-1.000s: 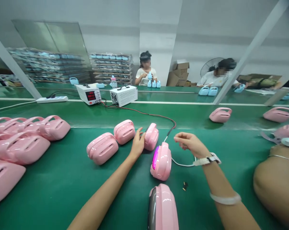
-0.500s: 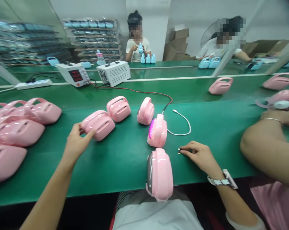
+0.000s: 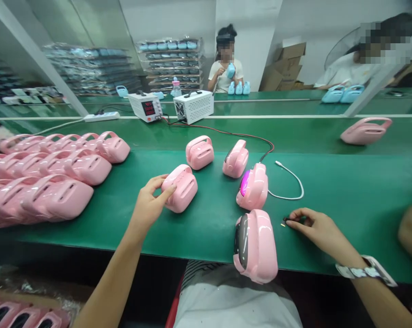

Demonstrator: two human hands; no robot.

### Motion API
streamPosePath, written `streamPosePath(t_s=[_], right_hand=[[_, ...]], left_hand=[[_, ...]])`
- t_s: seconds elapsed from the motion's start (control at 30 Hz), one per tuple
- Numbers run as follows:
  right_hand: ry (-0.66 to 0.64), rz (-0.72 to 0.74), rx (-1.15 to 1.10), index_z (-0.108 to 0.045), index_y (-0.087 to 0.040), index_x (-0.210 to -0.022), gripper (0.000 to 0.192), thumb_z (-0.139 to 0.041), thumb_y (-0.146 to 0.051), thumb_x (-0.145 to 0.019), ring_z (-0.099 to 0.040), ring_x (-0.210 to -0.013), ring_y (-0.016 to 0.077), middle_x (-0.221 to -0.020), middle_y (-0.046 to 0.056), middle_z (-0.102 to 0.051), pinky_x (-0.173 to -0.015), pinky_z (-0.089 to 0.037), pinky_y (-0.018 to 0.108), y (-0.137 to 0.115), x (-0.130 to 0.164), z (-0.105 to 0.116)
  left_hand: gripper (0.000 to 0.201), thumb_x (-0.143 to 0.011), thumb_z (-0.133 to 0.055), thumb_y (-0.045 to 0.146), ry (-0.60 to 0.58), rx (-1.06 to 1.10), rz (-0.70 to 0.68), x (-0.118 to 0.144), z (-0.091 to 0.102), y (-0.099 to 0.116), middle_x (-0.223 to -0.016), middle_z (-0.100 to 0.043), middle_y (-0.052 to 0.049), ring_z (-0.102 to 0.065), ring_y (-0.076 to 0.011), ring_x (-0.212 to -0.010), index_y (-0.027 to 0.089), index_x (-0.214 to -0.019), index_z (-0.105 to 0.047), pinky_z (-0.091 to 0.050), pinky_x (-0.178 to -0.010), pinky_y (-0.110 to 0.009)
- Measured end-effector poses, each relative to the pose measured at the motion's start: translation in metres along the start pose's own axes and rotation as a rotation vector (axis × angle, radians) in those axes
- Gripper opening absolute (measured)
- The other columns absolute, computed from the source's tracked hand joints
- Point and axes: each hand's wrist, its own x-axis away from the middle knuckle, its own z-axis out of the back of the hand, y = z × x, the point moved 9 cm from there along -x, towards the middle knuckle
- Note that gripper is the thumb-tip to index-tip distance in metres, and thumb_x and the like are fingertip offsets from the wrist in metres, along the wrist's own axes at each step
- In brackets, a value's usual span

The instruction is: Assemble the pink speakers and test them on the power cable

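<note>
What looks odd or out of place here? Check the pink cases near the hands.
The nearest pink plastic case hangs over the near edge of the green belt. The white cable lies loose, its plug free. The left hand grips another pink case; the right hand pinches a small dark part.

The room is bright, with soft, even light that seems to come from above. Shadows are faint; a thin dark one lies under the pink cases at the left of the frame. The green belt shines a little and mirrors pale streaks near the top. Pink shells show small white glints. The middle looks sharp. Toward the edges things stretch and bend, and straight bars lean. The lower corners are dark. The far stacks at upper left look soft and hazy.
</note>
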Motion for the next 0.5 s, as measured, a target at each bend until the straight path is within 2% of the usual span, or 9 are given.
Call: streamPosePath(t_s=[0.07,0.2,0.33,0.5], right_hand=[[0.004,0.012,-0.011,-0.066,-0.019,-0.070,0.035,-0.067,-0.053,-0.059,-0.048,-0.051,0.0162,-0.066,0.005,-0.064,-0.052,-0.039,0.031,-0.006,0.001,0.002],[0.001,0.049,0.018,-0.074,-0.018,-0.088,0.041,-0.066,-0.048,-0.062,-0.043,-0.051,0.0137,-0.071,0.003,-0.059,-0.054,-0.038,0.031,-0.020,0.003,0.005],[0.009,0.113,0.041,-0.076,-0.018,-0.078,0.034,-0.061,-0.047,-0.070,-0.046,-0.056,0.0152,-0.075,0.006,-0.059,-0.060,-0.040,0.033,-0.031,0.009,0.003],[0.032,0.090,-0.001,-0.070,-0.019,-0.073,0.037,-0.066,-0.055,-0.067,-0.049,-0.056,0.0163,-0.082,0.008,-0.067,-0.059,-0.043,0.034,-0.021,0.014,0.005]], left_hand=[[0.040,-0.074,-0.067,0.054,-0.038,0.028,0.043,0.016,-0.003,0.001,-0.118,-0.064,-0.009,-0.057,-0.0286,-0.113,0.020,-0.096,-0.071,-0.052,-0.081,-0.032],[0.038,-0.070,-0.071,0.056,-0.114,0.023,0.066,0.039,-0.011,0.007,-0.118,-0.063,-0.006,-0.058,-0.0289,-0.112,0.025,-0.091,-0.073,-0.055,-0.069,-0.026],[0.033,-0.074,-0.067,0.056,-0.126,0.039,0.065,0.049,-0.007,0.009,-0.118,-0.062,-0.007,-0.058,-0.0296,-0.112,0.025,-0.076,-0.073,-0.057,-0.068,-0.026],[0.030,-0.079,-0.066,0.051,-0.101,0.172,0.086,0.048,0.001,-0.004,-0.111,-0.065,-0.006,-0.060,-0.0254,-0.105,0.022,-0.076,-0.071,-0.053,-0.073,-0.026]])
